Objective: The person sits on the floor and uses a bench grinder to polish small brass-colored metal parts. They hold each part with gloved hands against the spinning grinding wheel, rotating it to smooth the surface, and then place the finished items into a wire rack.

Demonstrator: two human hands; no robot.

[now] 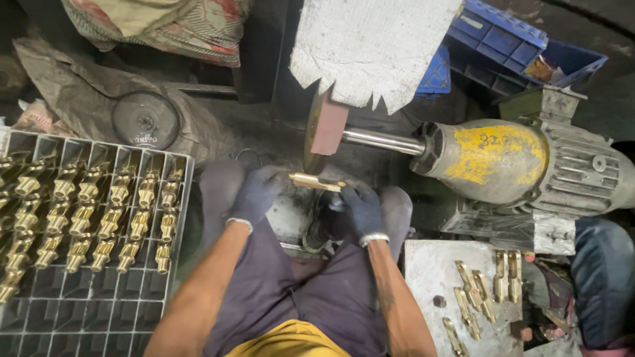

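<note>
Both gloved hands, the left hand (256,192) and right hand (360,206), grip opposite ends of a brass fitting (316,182), holding it level just under the motor-driven polishing wheel (319,132), beside a tray (177,225) of similar fittings.

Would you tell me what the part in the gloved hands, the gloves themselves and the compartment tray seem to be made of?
The part looks like brass: yellow-gold with a bright metallic shine. The gloves on the left hand and right hand look like dark knitted fabric, matte and soft, with pale cuffs. The tray appears to be grey moulded plastic, judging by its thin dull grid walls, though painted metal cannot be ruled out.
</note>
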